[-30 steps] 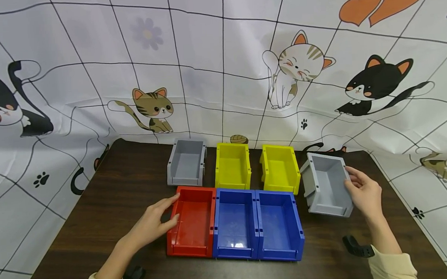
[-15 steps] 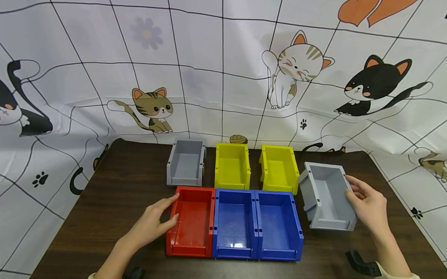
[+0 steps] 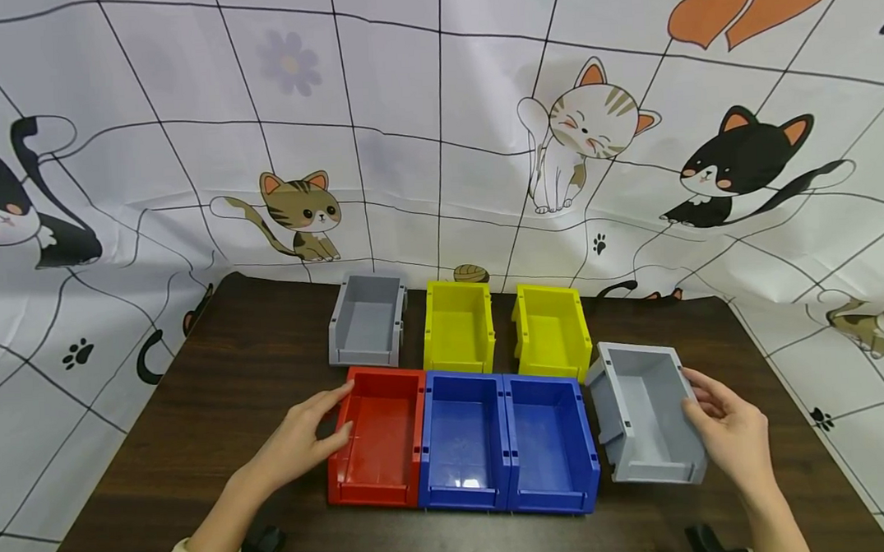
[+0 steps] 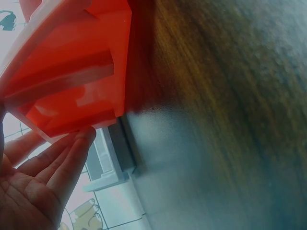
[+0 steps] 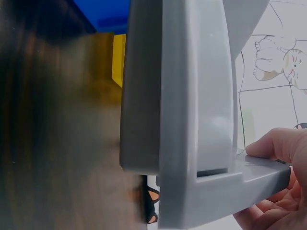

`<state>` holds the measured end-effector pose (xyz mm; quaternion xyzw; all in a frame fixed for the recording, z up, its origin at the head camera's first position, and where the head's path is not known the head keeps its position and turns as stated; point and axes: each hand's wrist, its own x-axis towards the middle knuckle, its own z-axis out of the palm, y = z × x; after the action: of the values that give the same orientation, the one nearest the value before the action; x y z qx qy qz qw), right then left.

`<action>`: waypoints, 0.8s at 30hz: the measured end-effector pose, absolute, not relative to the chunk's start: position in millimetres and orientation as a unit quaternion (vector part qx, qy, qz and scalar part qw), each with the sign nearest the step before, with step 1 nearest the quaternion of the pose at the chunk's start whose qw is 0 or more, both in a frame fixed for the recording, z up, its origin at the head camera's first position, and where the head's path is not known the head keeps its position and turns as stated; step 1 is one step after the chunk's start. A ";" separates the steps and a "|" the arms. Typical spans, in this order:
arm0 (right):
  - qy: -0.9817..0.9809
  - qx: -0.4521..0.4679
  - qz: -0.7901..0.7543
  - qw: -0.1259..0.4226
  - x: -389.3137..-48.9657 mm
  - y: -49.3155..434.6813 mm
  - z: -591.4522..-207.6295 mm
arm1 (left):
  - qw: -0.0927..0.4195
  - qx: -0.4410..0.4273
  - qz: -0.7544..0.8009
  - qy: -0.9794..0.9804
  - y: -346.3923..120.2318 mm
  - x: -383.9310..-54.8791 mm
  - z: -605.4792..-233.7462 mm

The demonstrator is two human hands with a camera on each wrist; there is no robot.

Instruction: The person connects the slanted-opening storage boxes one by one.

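Observation:
In the head view, my right hand [image 3: 730, 432] pinches the right wall of a grey storage bin [image 3: 648, 419], thumb on one side and fingers on the other. That bin appears held slightly above the table, right of the blue bins. The right wrist view shows the grey bin [image 5: 201, 115] close up, with the right hand [image 5: 283, 177] at its rim. My left hand [image 3: 290, 447] rests against the left side of a red bin [image 3: 382, 435], fingers fairly straight. The left wrist view has those fingers [image 4: 72, 155] touching the red bin [image 4: 76, 72]; the thumb is mostly hidden there.
Two blue bins [image 3: 464, 440] stand side by side, touching the red one. Behind them are two yellow bins [image 3: 459, 329] and another grey bin [image 3: 370, 320]. All sit on a dark wooden table [image 3: 195, 385], with a cat-print cloth [image 3: 407, 146] behind it.
My right hand has brought the grey bin toward the front edge, from beside the right yellow bin to beside the right blue bin. The left hand and the other bins have stayed put.

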<state>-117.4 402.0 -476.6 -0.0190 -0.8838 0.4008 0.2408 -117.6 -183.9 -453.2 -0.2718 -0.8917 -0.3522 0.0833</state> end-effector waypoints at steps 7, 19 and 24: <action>-0.890 -0.013 0.382 0.249 -113.9 412.0 -498.5 | 0.088 -0.275 -0.348 -0.892 -183.8 -118.2 -453.6; -0.906 -0.054 0.334 0.254 -110.3 414.7 -513.7 | 0.089 -0.275 -0.353 -0.890 -182.8 -117.0 -451.1; -0.899 -0.041 0.353 0.257 -108.1 414.9 -510.5 | 0.088 -0.272 -0.350 -0.892 -182.9 -116.7 -450.2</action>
<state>-108.1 414.9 -510.5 -0.0411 -0.8988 0.3526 0.2571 -116.7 -182.9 -450.2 -0.2723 -0.8920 -0.3500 0.0876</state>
